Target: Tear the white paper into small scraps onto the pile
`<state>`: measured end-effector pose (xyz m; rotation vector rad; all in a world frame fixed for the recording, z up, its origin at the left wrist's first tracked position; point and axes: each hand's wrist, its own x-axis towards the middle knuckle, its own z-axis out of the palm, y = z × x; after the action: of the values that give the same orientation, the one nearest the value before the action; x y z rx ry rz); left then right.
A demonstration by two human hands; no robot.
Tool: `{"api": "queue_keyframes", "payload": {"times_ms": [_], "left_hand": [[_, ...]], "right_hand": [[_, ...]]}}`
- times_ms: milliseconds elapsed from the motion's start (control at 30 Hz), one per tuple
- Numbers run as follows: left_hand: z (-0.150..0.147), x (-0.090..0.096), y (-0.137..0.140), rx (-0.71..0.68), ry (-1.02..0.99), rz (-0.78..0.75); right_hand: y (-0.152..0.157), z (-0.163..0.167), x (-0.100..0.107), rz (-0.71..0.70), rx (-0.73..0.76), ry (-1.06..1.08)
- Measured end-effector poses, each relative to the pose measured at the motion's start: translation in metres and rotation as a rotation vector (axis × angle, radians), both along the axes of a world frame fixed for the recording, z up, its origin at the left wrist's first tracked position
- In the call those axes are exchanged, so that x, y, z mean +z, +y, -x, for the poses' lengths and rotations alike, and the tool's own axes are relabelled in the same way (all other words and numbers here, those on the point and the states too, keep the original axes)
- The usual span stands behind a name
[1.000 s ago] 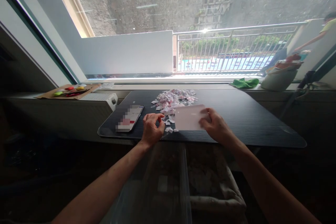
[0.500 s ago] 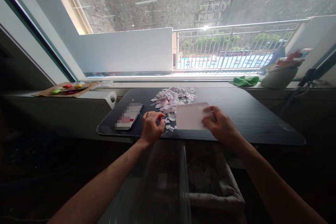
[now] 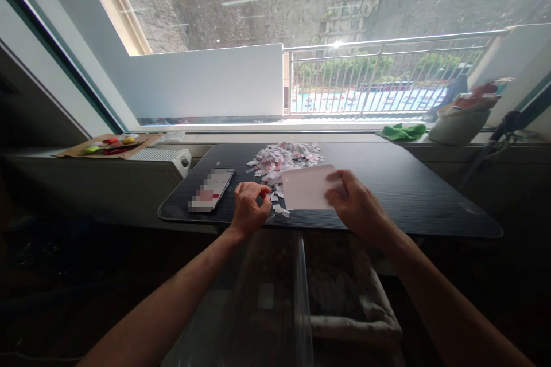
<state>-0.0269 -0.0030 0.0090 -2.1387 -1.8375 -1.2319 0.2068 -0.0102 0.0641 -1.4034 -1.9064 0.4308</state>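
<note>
Brown cardboard (image 3: pixel 71 151) lies far left, with red, yellow and green things (image 3: pixel 109 141) on it. Next, a phone (image 3: pixel 214 189) lies on the black table (image 3: pixel 387 183). The left hand (image 3: pixel 251 206) is curled, thumb and finger close; I cannot tell if it pinches anything. Just past it is a heap of paper bits (image 3: pixel 275 160). A pale sheet (image 3: pixel 305 188) hides some bits. The right hand (image 3: pixel 357 203) holds its right edge. Farther right lies a green cloth (image 3: pixel 400 132).
</note>
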Motion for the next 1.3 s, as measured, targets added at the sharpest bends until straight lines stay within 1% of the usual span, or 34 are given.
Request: {"api": "queue_keyframes", "payload": {"times_ms": [67,200,267,367,467,567,633,733,833,933,1033,1100,1167,1300], "left_hand": [[0.0,0.0,0.0,0.0,0.004,-0.001],[0.0,-0.001,0.001,-0.005,0.0,-0.013],[0.0,-0.001,0.001,-0.007,0.0,-0.013],[-0.001,-0.001,0.001,-0.002,0.004,-0.007],[-0.001,0.0,0.0,0.003,0.003,-0.002],[-0.001,0.0,0.0,-0.002,-0.011,0.004],[-0.001,0.0,0.0,0.004,-0.025,0.003],[0.0,-0.001,0.001,0.026,-0.057,-0.009],[0.0,-0.003,0.002,0.034,-0.084,-0.027],[0.001,-0.005,0.003,0.033,-0.09,-0.034],[0.0,-0.004,0.003,0.029,-0.072,-0.03],[0.0,-0.003,0.003,0.028,-0.06,-0.026],[0.0,-0.003,0.003,0.03,-0.058,-0.025],[0.0,-0.003,0.002,0.021,-0.06,-0.026]], "right_hand": [[-0.001,0.004,0.001,-0.008,0.023,-0.03],[-0.004,0.0,0.004,-0.033,-0.038,-0.116],[-0.004,-0.002,0.006,-0.04,-0.057,-0.117],[-0.003,0.001,0.007,-0.016,-0.015,-0.085],[-0.002,0.006,0.008,0.0,0.011,-0.112],[-0.002,0.005,0.01,-0.024,-0.038,-0.148],[-0.001,0.007,0.012,-0.027,-0.045,-0.127],[0.005,0.016,0.009,-0.001,0.018,-0.073],[0.014,0.024,0.002,0.034,0.06,-0.051],[0.018,0.013,-0.004,0.053,0.011,-0.083],[0.019,-0.014,-0.005,0.07,-0.093,-0.09],[0.02,-0.028,-0.005,0.078,-0.126,-0.053],[0.025,-0.034,-0.007,0.095,-0.113,0.013],[0.036,-0.028,-0.015,0.15,-0.074,0.133]]}}
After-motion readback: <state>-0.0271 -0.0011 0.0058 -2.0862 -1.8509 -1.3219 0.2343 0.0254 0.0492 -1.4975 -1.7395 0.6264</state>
